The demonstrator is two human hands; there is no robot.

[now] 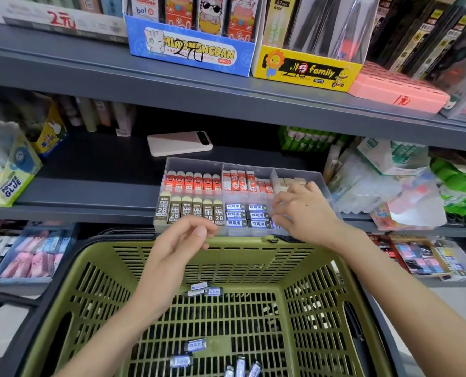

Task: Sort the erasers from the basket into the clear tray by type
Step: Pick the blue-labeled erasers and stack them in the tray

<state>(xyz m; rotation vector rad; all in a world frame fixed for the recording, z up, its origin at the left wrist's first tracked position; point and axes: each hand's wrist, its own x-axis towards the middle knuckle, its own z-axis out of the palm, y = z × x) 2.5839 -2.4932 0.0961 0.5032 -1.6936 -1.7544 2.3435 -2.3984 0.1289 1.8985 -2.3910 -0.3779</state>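
Observation:
The clear tray (193,163) stands on the middle shelf. Its compartments hold orange erasers (193,182), red-and-white erasers (238,180), beige erasers (286,183), grey 2B erasers (188,210) and blue-and-white erasers (246,214). My right hand (303,210) reaches over the tray's right side, its curled fingertips pinching a blue-and-white eraser (276,226) at the end of that stack. My left hand (181,242) hovers above the far rim of the green basket (253,250), fingers loosely curled and holding nothing. Several blue-and-white erasers (196,345) lie on the basket floor.
A phone (177,142) lies on the shelf behind the tray. Glue boxes (9,172) stand at the left and plastic-wrapped packs (389,186) at the right. The upper shelf (226,96) overhangs the tray. Lower trays of erasers (33,254) flank the basket.

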